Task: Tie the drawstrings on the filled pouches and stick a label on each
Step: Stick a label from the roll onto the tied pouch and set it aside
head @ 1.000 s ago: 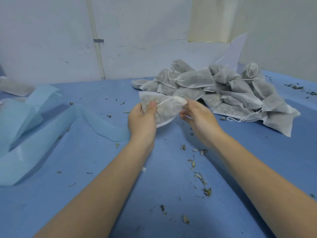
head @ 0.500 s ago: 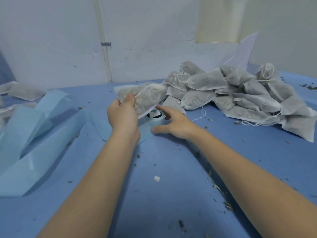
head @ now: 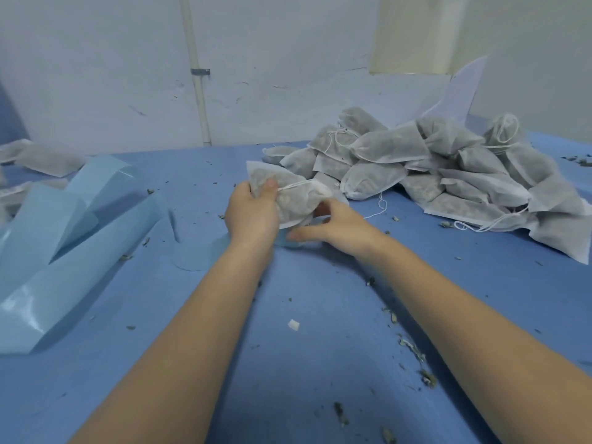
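A filled grey-white mesh pouch (head: 290, 200) with a thin white drawstring across its front is gripped by the left hand (head: 253, 213), the thumb pressed on the pouch's upper face and the fingers curled behind it. The pouch is held just above the blue table top (head: 304, 331), near the middle of the view, its open flap pointing up and to the left.

The right hand (head: 336, 224) is reached under the pouch's lower edge, palm down, with its thumb stretched to the left and its fingers bent toward a small light blue roll of label tape (head: 293, 241) that lies on the table beneath the pouch. The fingertips are hidden by the pouch, so it cannot be told whether the roll is grasped or only touched.

A large heap of filled grey-white pouches (head: 432, 168), several with loose white strings trailing out, is piled on the table to the right and behind the hands, well apart from the held pouch. A long curling strip of pale blue backing paper (head: 64, 238) is spread over the left side of the table. A few more flat pouches (head: 45, 158) are seen at the far left edge. Dry herb crumbs (head: 413, 347) are scattered across the blue surface.
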Action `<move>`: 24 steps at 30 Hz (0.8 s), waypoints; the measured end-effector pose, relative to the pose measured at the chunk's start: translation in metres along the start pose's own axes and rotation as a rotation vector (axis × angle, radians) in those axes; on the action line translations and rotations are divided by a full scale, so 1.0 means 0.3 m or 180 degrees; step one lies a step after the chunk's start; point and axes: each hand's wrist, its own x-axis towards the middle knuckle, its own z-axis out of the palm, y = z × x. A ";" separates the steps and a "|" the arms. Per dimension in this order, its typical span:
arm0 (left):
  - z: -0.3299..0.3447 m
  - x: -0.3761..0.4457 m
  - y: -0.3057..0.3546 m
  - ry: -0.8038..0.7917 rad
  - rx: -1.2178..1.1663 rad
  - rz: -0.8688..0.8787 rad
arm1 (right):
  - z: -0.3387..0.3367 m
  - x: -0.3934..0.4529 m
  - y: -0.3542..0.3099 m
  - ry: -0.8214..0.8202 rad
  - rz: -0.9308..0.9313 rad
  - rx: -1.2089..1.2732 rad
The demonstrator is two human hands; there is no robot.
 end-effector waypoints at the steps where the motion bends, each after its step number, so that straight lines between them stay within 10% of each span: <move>1: -0.001 0.002 0.000 -0.0009 -0.0043 -0.0035 | -0.019 -0.006 0.010 -0.0019 0.0052 -0.0060; 24: 0.012 0.007 -0.003 0.0107 -0.0325 -0.0274 | -0.010 -0.037 0.028 0.1065 -0.0038 -0.0349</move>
